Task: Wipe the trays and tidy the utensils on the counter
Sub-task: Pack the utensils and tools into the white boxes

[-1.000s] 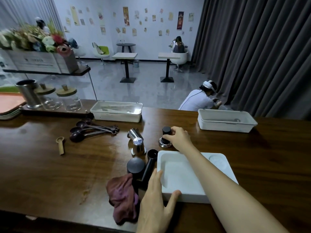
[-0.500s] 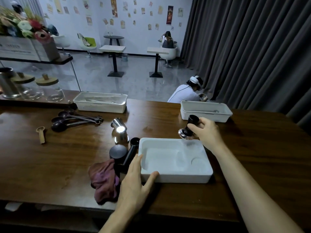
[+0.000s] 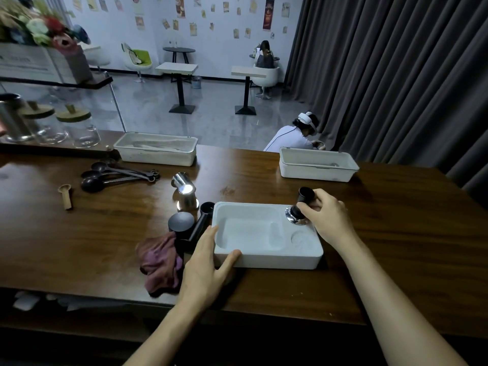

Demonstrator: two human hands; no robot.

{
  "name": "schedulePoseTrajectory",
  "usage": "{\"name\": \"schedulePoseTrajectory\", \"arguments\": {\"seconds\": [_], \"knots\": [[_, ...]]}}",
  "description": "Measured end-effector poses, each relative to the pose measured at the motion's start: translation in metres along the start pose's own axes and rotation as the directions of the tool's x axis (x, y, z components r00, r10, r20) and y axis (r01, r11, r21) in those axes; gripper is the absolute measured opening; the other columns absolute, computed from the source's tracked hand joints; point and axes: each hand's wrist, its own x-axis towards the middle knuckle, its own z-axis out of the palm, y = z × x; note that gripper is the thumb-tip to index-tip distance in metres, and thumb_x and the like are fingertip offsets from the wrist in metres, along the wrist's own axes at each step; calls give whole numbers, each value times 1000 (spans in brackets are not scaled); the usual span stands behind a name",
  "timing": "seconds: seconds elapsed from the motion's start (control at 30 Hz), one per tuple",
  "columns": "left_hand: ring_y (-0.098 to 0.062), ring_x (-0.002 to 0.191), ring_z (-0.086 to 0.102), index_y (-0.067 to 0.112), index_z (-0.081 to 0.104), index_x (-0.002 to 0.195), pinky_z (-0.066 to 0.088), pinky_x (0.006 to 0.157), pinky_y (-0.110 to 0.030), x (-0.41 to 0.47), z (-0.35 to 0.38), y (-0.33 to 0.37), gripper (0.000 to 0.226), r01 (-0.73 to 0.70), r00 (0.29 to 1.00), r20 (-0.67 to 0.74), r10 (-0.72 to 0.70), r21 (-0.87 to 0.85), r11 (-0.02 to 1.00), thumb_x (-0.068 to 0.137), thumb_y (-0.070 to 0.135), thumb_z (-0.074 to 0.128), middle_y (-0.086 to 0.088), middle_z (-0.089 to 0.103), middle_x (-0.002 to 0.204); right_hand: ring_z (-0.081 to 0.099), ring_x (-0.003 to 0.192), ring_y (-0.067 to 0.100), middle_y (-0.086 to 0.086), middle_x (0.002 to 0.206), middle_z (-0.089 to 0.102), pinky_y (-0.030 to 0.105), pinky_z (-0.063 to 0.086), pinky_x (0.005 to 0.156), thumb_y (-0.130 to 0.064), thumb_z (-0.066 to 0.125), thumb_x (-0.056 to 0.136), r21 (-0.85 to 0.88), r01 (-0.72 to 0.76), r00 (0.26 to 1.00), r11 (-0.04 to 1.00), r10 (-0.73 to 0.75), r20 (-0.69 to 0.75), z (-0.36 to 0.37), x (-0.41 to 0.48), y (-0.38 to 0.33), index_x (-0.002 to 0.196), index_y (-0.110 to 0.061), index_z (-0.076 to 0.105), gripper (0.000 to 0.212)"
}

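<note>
White tray (image 3: 277, 260) sits mid-counter (image 3: 79, 247). Left hand (image 3: 208, 262) braces its near-left corner, fingers straight; right hand (image 3: 327, 217) pinches the tilted tamper (image 3: 295, 216) over its far-right corner, hiding part of the handle. Cloth (image 3: 158, 262) lies partly hidden by black utensils (image 3: 200, 228).

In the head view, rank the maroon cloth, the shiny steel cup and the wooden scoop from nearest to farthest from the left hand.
1. Maroon cloth, just left of the left hand.
2. Steel cup, beyond the hand, mid-counter.
3. Wooden scoop, far left of the counter.
</note>
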Motion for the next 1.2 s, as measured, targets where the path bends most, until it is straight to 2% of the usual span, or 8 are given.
{"name": "schedulePoseTrajectory", "arguments": {"seconds": [0.23, 0.43, 0.57, 0.67, 0.77, 0.93, 1.0, 1.2], "knots": [[10, 126, 36, 36, 34, 154, 39, 97, -24, 0, 0, 0, 82, -18, 1000, -12, 18, 3, 1000, 84, 71, 57, 21, 40, 155, 69, 93, 14, -11, 94, 73, 40, 57, 82, -36, 70, 90, -11, -31, 999, 999, 30, -22, 7, -7, 0, 98, -23, 64, 17], [8, 126, 37, 37, 33, 154, 40, 98, -24, 1, 1, -2, 82, -22, 1000, -13, 22, -5, 1000, 85, 71, 58, 21, 40, 155, 66, 106, 5, -6, 114, 73, 14, 47, 80, -15, 70, 91, 185, -132, 991, 974, 129, 29, 12, -13, 8, 118, -19, 68, 28], [7, 127, 39, 37, 33, 154, 41, 99, -25, 2, 1, -3, 79, -18, 1000, -15, 18, -12, 1000, 87, 65, 63, 21, 40, 155, 62, 120, 10, -2, 128, 68, 25, 51, 99, -9, 67, 92, 331, -153, 986, 931, 166, -9, 12, -17, -1, 137, -18, 61, 46], [2, 134, 41, 34, 34, 154, 40, 102, -24, 3, 1, -6, 79, -16, 1000, -5, 16, -28, 999, 88, 61, 67, 19, 40, 156, 52, 133, 13, 0, 145, 55, 31, 45, 109, -6, 62, 96, 334, -43, 968, 942, 121, -218, 9, -26, -21, 145, -18, 52, 52], [-6, 139, 42, 34, 34, 155, 43, 109, -32, 3, 0, -5, 81, -12, 1000, 6, 13, -45, 999, 87, 62, 66, 16, 42, 157, 46, 138, 12, 1, 148, 53, 35, 42, 114, -5, 57, 98, 148, 165, 927, 975, -101, -362, 17, -35, -54, 139, -14, 59, 43], [-9, 141, 40, 33, 31, 156, 40, 111, -33, 3, -2, -2, 81, -7, 999, 41, 10, -66, 998, 89, 61, 67, 14, 37, 159, 52, 132, 9, -8, 141, 59, 27, 41, 111, -11, 59, 97, 98, 267, 958, 959, -253, -136, 63, -34, -99, 130, -22, 67, 36], [-9, 141, 40, 31, 30, 156, 41, 107, -30, 5, -5, -3, 81, -21, 998, 54, 24, -57, 998, 89, 59, 67, 13, 34, 159, 57, 127, 14, -10, 134, 65, 35, 47, 106, -17, 60, 98, 88, 248, 968, 965, -249, 5, 79, -29, -110, 129, -27, 68, 33], [-13, 130, 50, 28, 33, 152, 51, 90, -33, 12, -16, -8, 81, -99, 989, 118, 87, 102, 990, 88, 68, 62, 13, 34, 151, 63, 118, 21, -6, 128, 69, 38, 49, 100, -38, 60, 96, -63, 203, 931, 977, -173, 320, 123, -3, -145, 130, -36, 65, 35]]}}
